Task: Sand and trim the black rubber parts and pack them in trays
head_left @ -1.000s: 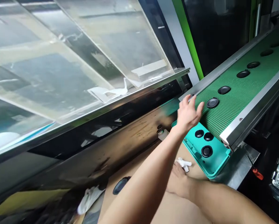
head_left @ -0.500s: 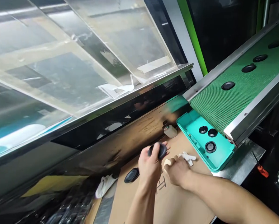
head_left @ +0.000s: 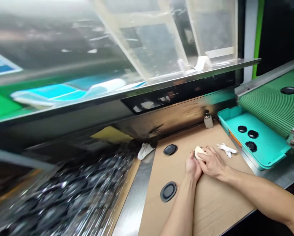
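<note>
Cupped under my right hand, my left hand (head_left: 193, 166) has its fingers curled. Whatever lies in its palm is hidden. My right hand (head_left: 212, 160) pinches a cream-coloured pad (head_left: 199, 152) and presses it down over the left palm. Both hands are just above a cardboard sheet (head_left: 211, 206). To their left on the cardboard lie a black round cap (head_left: 170, 149), which looks stacked on another, and a nearer black round cap (head_left: 168, 191) beside my left forearm. A crumpled white cloth strip (head_left: 227, 149) rests right of my right hand.
A teal tray (head_left: 262, 165) holding black caps (head_left: 253, 134) stands at right, below a green conveyor belt (head_left: 257, 98) carrying another cap. A small bottle (head_left: 208, 120) stands by the back panel. Many blurred black parts under clear plastic (head_left: 63, 200) fill the left; a white cloth (head_left: 145, 150) lies nearby.
My hands have come together, and the black cap seen in my left hand is out of sight. The view has swung left. A nearer cap on the cardboard now shows.
</note>
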`<state>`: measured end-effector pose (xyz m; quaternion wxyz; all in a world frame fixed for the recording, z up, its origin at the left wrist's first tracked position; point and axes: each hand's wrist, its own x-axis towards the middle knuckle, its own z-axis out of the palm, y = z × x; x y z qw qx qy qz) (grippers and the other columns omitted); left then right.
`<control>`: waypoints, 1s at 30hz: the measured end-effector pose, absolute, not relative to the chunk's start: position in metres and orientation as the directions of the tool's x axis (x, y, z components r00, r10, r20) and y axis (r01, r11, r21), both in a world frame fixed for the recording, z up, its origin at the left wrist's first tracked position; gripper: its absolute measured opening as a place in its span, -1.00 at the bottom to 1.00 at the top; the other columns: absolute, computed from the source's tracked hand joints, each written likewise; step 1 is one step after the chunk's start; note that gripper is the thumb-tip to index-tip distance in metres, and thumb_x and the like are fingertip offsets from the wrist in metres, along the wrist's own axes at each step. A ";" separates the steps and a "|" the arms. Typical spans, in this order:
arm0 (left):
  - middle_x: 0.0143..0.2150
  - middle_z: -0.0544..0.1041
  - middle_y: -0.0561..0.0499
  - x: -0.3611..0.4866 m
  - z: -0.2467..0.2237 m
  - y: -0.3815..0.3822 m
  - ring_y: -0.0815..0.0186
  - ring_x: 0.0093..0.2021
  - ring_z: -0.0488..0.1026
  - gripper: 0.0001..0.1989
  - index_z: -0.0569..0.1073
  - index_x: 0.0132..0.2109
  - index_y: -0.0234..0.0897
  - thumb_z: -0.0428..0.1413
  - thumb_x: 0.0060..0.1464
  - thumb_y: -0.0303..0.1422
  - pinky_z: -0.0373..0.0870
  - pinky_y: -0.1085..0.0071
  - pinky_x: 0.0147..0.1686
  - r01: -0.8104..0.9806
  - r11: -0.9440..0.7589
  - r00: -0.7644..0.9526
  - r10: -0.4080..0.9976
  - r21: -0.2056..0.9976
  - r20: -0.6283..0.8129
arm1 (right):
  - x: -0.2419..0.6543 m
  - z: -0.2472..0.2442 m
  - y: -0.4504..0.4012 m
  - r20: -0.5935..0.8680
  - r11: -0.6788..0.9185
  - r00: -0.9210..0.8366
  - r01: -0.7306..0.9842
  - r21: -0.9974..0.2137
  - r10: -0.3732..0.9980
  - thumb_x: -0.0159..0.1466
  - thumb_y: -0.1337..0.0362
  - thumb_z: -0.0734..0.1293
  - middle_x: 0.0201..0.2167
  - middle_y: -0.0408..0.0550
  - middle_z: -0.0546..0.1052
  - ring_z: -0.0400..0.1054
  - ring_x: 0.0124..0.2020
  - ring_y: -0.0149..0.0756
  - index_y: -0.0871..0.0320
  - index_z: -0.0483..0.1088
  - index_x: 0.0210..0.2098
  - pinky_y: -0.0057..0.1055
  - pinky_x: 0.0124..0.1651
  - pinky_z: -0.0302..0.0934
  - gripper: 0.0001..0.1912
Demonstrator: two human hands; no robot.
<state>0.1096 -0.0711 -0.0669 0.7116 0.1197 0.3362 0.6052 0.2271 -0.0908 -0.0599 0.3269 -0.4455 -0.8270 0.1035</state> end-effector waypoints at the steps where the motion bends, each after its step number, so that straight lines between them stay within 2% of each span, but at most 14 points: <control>1: -0.07 0.63 -0.22 0.108 -0.065 -0.071 0.08 0.12 0.55 -0.60 0.55 -0.10 -0.29 -0.15 0.38 -0.21 0.47 0.12 0.17 -0.802 0.242 0.064 0.944 0.547 -0.324 | 0.224 -0.061 -0.092 0.462 0.609 -0.413 0.656 -0.447 0.785 0.38 0.25 0.25 0.15 0.07 0.44 0.25 0.05 -0.07 0.04 0.53 0.05 -0.18 0.12 0.20 -0.69; 3: -0.05 0.62 -0.21 0.106 -0.063 -0.070 0.08 0.12 0.54 -0.59 0.55 -0.13 -0.27 -0.16 0.39 -0.21 0.46 0.13 0.19 -0.839 0.223 0.071 0.949 0.497 -0.307 | 0.220 -0.060 -0.090 0.471 0.631 -0.438 0.655 -0.417 0.766 0.38 0.25 0.25 0.20 0.08 0.40 0.24 0.06 -0.05 0.03 0.53 0.07 -0.17 0.11 0.21 -0.66; 8: -0.09 0.63 -0.19 0.106 -0.063 -0.062 0.15 0.07 0.57 -0.61 0.55 -0.13 -0.34 -0.13 0.38 -0.27 0.45 0.18 0.21 -0.883 0.136 0.005 0.959 0.448 -0.282 | 0.215 -0.054 -0.073 0.414 0.488 -0.323 0.778 -0.395 0.851 0.41 0.25 0.20 0.10 0.12 0.48 0.27 0.02 -0.05 0.08 0.53 0.11 -0.19 0.07 0.22 -0.63; 10: -0.06 0.63 -0.20 0.107 -0.066 -0.060 0.13 0.07 0.56 -0.60 0.56 -0.14 -0.34 -0.12 0.38 -0.23 0.45 0.14 0.20 -0.886 0.174 0.053 0.959 0.430 -0.279 | 0.217 -0.053 -0.072 0.426 0.545 -0.387 0.759 -0.357 0.818 0.42 0.23 0.20 0.12 0.10 0.47 0.27 0.01 -0.06 0.06 0.52 0.13 -0.22 0.05 0.22 -0.62; 12: -0.04 0.62 -0.21 0.108 -0.068 -0.059 0.12 0.07 0.56 -0.60 0.56 -0.15 -0.33 -0.12 0.38 -0.22 0.46 0.13 0.18 -0.883 0.196 0.074 0.956 0.427 -0.285 | 0.220 -0.051 -0.072 0.427 0.571 -0.422 0.754 -0.325 0.800 0.43 0.21 0.20 0.13 0.09 0.47 0.27 0.01 -0.06 0.05 0.52 0.13 -0.22 0.04 0.21 -0.62; 16: -0.09 0.63 -0.18 0.108 -0.068 -0.060 0.19 -0.01 0.58 -0.62 0.55 -0.18 -0.34 -0.11 0.39 -0.26 0.48 0.23 0.15 -0.880 0.160 0.030 0.959 0.448 -0.282 | 0.225 -0.051 -0.071 0.400 0.455 -0.321 0.837 -0.305 0.858 0.45 0.22 0.16 0.07 0.12 0.51 0.29 -0.02 -0.04 0.08 0.52 0.11 -0.18 0.04 0.21 -0.62; 20: -0.08 0.62 -0.20 0.106 -0.066 -0.059 0.17 -0.04 0.59 -0.59 0.55 -0.18 -0.33 -0.13 0.40 -0.22 0.51 0.19 0.11 -0.889 0.212 0.096 0.953 0.407 -0.287 | 0.227 -0.058 -0.072 0.432 0.579 -0.454 0.784 -0.222 0.779 0.45 0.20 0.17 0.16 0.12 0.46 0.29 0.01 -0.04 0.04 0.47 0.19 -0.17 0.06 0.21 -0.59; 25: -0.12 0.63 -0.15 0.102 -0.065 -0.058 0.23 -0.07 0.58 -0.65 0.54 -0.19 -0.31 -0.11 0.39 -0.30 0.52 0.23 0.07 -0.896 0.125 -0.017 0.949 0.426 -0.314 | 0.236 -0.058 -0.060 0.400 0.410 -0.272 0.855 -0.316 0.875 0.44 0.19 0.19 0.09 0.11 0.52 0.32 0.03 0.00 0.05 0.50 0.14 -0.11 0.08 0.20 -0.62; 27: -0.15 0.63 -0.14 0.101 -0.066 -0.058 0.24 -0.10 0.59 -0.62 0.55 -0.18 -0.31 -0.13 0.40 -0.29 0.53 0.23 0.05 -0.893 0.122 -0.021 0.950 0.433 -0.312 | 0.238 -0.058 -0.059 0.434 0.435 -0.254 0.810 -0.393 0.864 0.41 0.18 0.22 0.09 0.11 0.52 0.32 0.06 -0.01 0.07 0.47 0.15 -0.10 0.13 0.19 -0.62; 30: -0.18 0.63 -0.12 0.101 -0.067 -0.057 0.26 -0.15 0.59 -0.58 0.55 -0.18 -0.32 -0.16 0.41 -0.27 0.53 0.25 0.04 -0.889 0.109 -0.024 0.959 0.445 -0.282 | 0.239 -0.056 -0.061 0.443 0.472 -0.240 0.692 -0.546 0.864 0.31 0.18 0.30 0.09 0.11 0.51 0.35 0.09 -0.06 0.12 0.37 0.23 -0.14 0.15 0.22 -0.50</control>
